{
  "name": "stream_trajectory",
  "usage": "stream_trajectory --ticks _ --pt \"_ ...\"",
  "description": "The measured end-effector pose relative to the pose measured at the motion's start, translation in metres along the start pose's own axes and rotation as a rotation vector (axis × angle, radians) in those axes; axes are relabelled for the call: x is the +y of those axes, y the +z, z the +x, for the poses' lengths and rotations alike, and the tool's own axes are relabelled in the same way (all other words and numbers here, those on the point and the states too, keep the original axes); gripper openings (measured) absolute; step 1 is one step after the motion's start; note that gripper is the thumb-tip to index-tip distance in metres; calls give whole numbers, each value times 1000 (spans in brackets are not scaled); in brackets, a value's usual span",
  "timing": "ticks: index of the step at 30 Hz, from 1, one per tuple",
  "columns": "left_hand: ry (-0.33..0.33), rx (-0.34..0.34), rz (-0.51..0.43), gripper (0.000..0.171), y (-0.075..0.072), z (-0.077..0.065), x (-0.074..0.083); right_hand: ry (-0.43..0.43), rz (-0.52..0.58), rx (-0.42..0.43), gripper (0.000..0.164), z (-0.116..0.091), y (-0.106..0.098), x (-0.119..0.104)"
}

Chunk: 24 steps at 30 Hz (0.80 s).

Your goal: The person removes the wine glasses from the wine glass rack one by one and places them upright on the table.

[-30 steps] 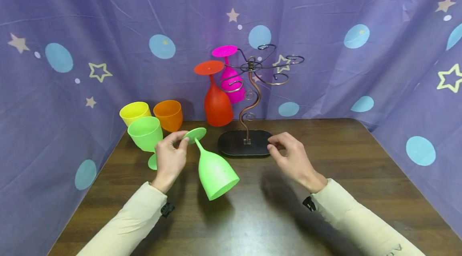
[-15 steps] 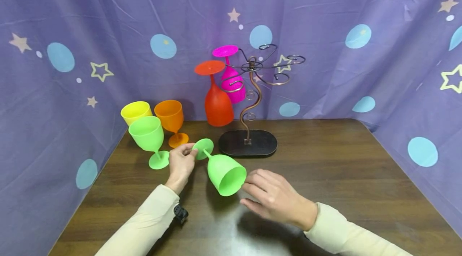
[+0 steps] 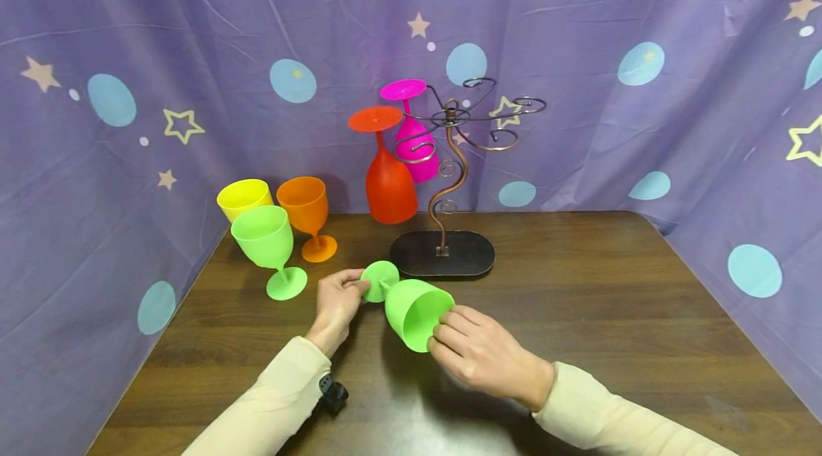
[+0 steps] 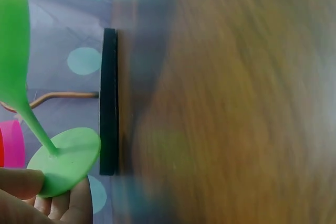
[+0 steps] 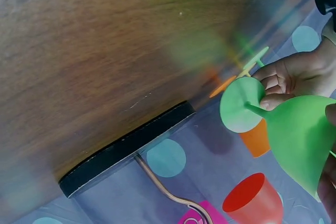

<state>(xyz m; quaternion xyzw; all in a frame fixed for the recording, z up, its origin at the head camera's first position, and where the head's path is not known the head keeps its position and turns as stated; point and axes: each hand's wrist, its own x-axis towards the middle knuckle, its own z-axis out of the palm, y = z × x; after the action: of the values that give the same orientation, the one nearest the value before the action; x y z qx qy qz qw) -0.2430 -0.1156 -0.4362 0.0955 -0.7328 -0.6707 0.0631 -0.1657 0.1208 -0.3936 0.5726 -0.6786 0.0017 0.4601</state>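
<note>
A light green goblet (image 3: 406, 310) is held off the table between both hands, tilted with its mouth toward the front right. My left hand (image 3: 337, 302) pinches the edge of its round foot (image 4: 71, 156), thumb on one face and fingers on the other. At the other end, my right hand (image 3: 484, 352) grips the bowl's rim; its fingertips partly hide the mouth. Behind them is a metal goblet rack (image 3: 449, 188) with curled arms. A red goblet (image 3: 390, 185) and a magenta goblet (image 3: 420, 142) hang upside down on its left arms.
Upright at the left stand a second green goblet (image 3: 263, 238), a yellow goblet (image 3: 244, 198) and an orange goblet (image 3: 305, 205). The rack's black base (image 3: 472, 252) rests near the back of the wooden table (image 3: 616, 313). A purple curtain (image 3: 578, 6) closes off the back and sides.
The left hand has carried the green goblet right and tipped its mouth toward the front. My right hand has come from beside the rack's base to take hold of the rim.
</note>
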Motion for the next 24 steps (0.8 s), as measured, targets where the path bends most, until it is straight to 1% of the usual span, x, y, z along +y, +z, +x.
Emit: stream_trajectory --ticks 4,7,11,15,17,20,24 --pt "-40 -25 -34 22 3 -1 -1 -28 -3 14 13 0 -3 1" --pt "-43 -48 -39 22 5 -3 -2 -41 -12 31 16 1 -6 2" --pt "-47 -90 -56 23 11 -8 -2 -32 -12 76 18 3 -11 6" --pt "-46 -143 -91 21 17 -11 -1 -5 -4 125 18 3 -20 17" --pt "-44 -170 -107 20 20 -10 0 13 -2 132 17 1 -25 24" --pt "-48 -195 -128 20 24 -6 1 43 -4 118 15 -4 -33 36" --pt "-61 -201 -124 22 30 4 -1 97 -5 89 14 -16 -43 57"
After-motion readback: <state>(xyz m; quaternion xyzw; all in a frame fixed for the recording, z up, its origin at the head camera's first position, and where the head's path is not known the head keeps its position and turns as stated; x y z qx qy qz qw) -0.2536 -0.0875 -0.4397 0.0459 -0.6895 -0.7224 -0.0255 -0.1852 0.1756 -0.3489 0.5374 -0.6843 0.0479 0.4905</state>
